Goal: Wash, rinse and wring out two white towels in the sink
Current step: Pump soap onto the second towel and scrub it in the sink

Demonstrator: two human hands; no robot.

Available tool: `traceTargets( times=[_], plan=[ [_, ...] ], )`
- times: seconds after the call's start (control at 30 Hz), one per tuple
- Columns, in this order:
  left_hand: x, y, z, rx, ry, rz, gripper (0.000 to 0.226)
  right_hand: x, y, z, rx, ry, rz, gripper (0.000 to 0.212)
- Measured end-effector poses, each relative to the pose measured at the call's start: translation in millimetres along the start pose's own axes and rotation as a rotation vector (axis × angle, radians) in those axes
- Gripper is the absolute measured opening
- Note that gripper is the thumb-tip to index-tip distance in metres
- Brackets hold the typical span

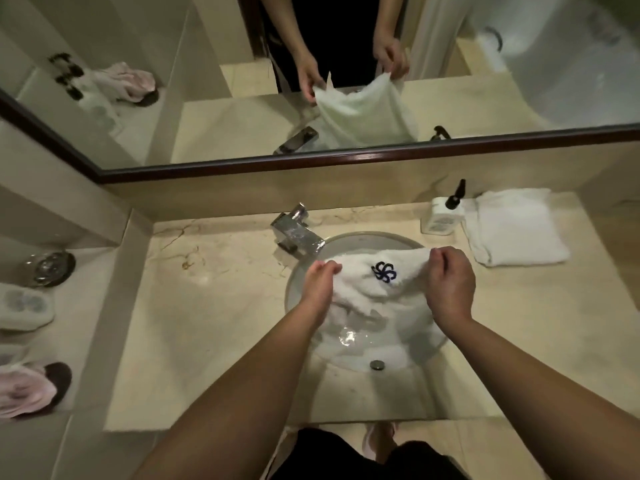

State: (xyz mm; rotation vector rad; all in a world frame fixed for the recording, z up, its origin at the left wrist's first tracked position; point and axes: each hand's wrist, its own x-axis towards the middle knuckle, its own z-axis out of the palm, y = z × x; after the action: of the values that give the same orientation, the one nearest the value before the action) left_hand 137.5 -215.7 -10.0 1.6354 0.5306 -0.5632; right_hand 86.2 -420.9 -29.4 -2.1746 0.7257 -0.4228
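Note:
A white towel [363,289] with a dark blue flower emblem hangs over the round white sink [349,239], its lower part in the basin. My left hand [320,284] pinches the towel's top left corner. My right hand [450,282] grips its top right corner, fingers curled. The towel is stretched between both hands just in front of the chrome faucet [298,230]. A second white towel [516,226] lies folded on the counter to the right of the sink. Water glints in the basin near the drain [376,364].
A white pump bottle [441,216] with a black top stands between the sink and the folded towel. The beige marble counter [207,306] surrounds the sink. A mirror [311,81] spans the back wall. A side ledge at left holds a metal dish [50,268] and a pink cloth [24,389].

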Motion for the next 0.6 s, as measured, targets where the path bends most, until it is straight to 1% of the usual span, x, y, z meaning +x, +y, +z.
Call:
traceTargets(
  times=[0.03,0.1,0.17,0.2,0.27,0.33,0.4,0.43,0.5,0.6],
  plan=[
    [2,1,6,0.063,0.025,0.026,0.016,9,9,-6,-0.012,0.008,0.003,0.023],
    [9,2,13,0.125,0.069,0.056,0.003,22,21,-15,-0.021,0.028,0.005,0.025],
    [17,2,17,0.136,0.102,0.060,0.018,27,26,-17,-0.019,0.023,0.026,0.028],
    [20,2,21,0.170,0.125,0.053,0.021,27,28,-17,-0.024,-0.014,0.039,0.029],
    [25,-7,22,0.332,0.177,0.025,0.016,22,35,-11,-0.092,-0.148,0.064,0.030],
    [27,-21,19,0.532,0.222,-0.024,0.014,13,41,-6,-0.255,-0.318,0.077,0.035],
    [30,-38,12,0.580,0.254,-0.059,0.015,6,46,-3,-0.376,-0.423,0.124,0.042],
    [31,-44,8,0.582,0.276,-0.064,0.018,4,47,-1,-0.373,-0.426,0.156,0.044],
    [30,-48,1,0.584,0.315,-0.036,0.021,2,44,2,-0.312,-0.379,0.189,0.041],
    [30,-46,-5,0.560,0.260,0.014,0.020,-5,40,6,-0.310,-0.314,0.144,0.029]
  ],
)
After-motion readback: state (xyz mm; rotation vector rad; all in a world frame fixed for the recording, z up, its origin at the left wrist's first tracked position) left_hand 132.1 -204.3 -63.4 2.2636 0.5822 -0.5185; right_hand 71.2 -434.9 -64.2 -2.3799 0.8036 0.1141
